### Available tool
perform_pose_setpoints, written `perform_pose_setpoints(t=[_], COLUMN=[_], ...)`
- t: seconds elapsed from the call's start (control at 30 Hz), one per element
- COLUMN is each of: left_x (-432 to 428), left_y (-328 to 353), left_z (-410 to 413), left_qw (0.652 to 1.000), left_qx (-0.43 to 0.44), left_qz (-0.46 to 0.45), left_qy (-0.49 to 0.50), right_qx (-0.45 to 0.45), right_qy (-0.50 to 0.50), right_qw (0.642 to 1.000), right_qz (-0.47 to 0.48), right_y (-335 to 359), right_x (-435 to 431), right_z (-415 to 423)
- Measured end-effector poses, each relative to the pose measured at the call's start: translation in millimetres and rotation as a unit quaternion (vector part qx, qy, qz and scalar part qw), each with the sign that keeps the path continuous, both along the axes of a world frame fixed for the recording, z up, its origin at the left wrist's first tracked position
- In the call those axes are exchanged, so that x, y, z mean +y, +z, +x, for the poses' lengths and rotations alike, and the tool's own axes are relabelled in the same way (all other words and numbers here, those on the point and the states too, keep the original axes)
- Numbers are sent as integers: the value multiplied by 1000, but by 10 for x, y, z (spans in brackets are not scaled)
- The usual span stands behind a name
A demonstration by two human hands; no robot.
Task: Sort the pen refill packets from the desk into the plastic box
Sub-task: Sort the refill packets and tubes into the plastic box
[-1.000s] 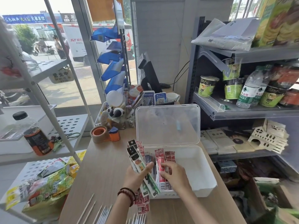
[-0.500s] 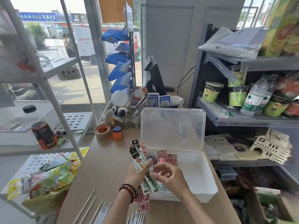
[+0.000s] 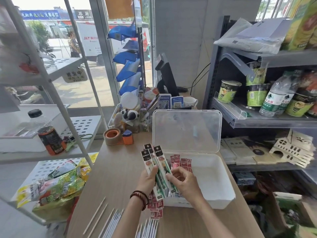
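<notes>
My left hand (image 3: pixel 147 177) grips a fan of long green-and-white pen refill packets (image 3: pixel 155 162) with black tops, held upright just left of the white plastic box (image 3: pixel 219 198). The fingers of my right hand (image 3: pixel 184 180) pinch the rightmost packet of that fan at the box's near left corner. Red refill packets (image 3: pixel 181 163) stand in the left end of the box, whose clear lid (image 3: pixel 187 131) is propped up behind. More red packets (image 3: pixel 156 206) lie on the wooden desk (image 3: pixel 118 169) under my left wrist.
Thin sticks and white refills (image 3: pixel 111 219) lie along the desk's near edge. A tape roll (image 3: pixel 112 136), an orange dispenser (image 3: pixel 127 137) and a clear organiser (image 3: pixel 130 117) sit at the back. A white rack with a bottle (image 3: pixel 49 134) stands left, grey goods shelves (image 3: pixel 267 121) right.
My right hand has come out of the box, where it touched the red packets, and now pinches a packet in the left hand's fan. The fan has risen slightly.
</notes>
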State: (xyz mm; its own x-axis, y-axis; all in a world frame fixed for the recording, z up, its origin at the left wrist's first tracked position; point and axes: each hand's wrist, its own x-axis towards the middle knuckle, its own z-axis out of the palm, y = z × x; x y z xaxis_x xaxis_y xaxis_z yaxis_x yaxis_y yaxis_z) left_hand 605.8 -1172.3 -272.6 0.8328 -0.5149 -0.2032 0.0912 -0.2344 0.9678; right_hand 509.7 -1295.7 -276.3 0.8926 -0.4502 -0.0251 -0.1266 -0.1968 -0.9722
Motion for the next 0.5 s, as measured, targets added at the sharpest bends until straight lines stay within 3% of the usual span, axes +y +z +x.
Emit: perform_pose_setpoints(t=[0.5], left_x=[6], left_y=[-29], left_z=[-10], left_qw=[998], left_qx=[43], left_qz=[-28], left_qy=[43], right_qx=[5], right_qy=[-127], right_qw=[991], right_qz=[-41], right_y=[-113], right_x=[-72], right_z=[42])
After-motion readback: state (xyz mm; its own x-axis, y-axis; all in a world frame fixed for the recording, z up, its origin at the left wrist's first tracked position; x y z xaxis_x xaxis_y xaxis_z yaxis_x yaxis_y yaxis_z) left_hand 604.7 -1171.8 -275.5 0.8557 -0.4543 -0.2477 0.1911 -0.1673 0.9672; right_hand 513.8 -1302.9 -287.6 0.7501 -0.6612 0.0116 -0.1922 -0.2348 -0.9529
